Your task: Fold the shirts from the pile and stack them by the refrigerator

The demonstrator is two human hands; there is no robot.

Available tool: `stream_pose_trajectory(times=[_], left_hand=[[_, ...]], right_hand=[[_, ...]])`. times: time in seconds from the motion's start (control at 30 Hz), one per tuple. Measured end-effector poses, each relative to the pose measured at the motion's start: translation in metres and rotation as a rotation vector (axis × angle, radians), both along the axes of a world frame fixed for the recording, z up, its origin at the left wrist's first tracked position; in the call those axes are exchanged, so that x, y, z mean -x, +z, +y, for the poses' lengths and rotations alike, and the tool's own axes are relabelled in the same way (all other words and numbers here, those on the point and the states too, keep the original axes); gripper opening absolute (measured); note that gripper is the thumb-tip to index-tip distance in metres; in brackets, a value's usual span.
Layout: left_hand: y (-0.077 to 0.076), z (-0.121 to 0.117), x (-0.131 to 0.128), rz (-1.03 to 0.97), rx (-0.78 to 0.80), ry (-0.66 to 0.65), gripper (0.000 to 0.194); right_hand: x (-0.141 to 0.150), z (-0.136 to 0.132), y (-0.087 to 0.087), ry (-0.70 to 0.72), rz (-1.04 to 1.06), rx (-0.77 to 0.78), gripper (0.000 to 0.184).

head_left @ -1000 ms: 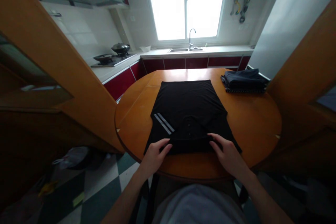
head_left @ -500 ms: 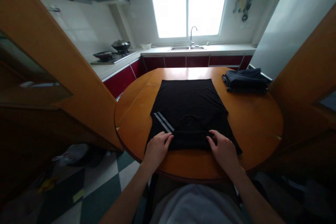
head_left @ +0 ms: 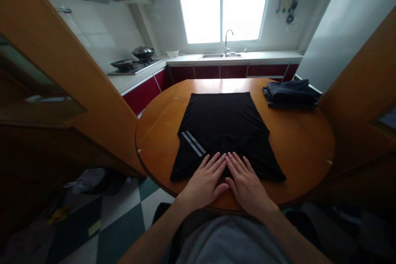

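Observation:
A black shirt (head_left: pixel 224 115) with two grey stripes on its left part lies spread on the round wooden table (head_left: pixel 157 132). My left hand (head_left: pixel 207 179) rests palm down on its near edge, fingers stretched out. Beside it my right hand (head_left: pixel 246 181) lies flat in the same way, fingers extended. The fingertips of both hands almost meet at the middle of the shirt's near part. Neither hand grips the cloth. The hands cover part of the shirt's near edge.
A stack of folded dark clothes (head_left: pixel 291 94) sits at the table's far right. Behind the table runs a counter with a sink (head_left: pixel 213 56) and a stove (head_left: pixel 134 67) bearing pans. Wooden door frames (head_left: pixel 93 90) flank the table.
Both hands have let go of the folded near edge and moved inward to the middle, opening flat on the shirt. The rest of the shirt looks the same.

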State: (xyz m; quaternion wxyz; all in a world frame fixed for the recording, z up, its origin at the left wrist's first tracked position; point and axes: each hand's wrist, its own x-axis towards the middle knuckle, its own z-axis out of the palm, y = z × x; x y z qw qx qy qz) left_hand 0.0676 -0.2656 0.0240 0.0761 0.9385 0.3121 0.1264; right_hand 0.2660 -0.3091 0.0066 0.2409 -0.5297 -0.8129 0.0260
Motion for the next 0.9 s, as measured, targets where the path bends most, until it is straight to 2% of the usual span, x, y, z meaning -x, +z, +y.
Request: stream_pose_trajectory(times=[0.17,0.33,0.67,0.9], left_hand=[[0.001,-0.001,0.004,0.019,0.03,-0.013,0.083],[-0.002,-0.003,0.004,0.025,0.008,-0.011,0.087],[0.002,-0.008,0.005,0.057,-0.058,0.009,0.075],[0.001,-0.006,0.005,0.057,-0.058,-0.006,0.066]], right_hand=[[-0.001,-0.007,-0.007,-0.015,-0.076,0.061,0.07],[-0.001,-0.009,-0.011,-0.031,-0.091,0.064,0.07],[0.003,-0.017,-0.019,-0.152,-0.098,0.024,0.062],[0.007,-0.022,-0.02,-0.254,-0.1,0.045,0.066]])
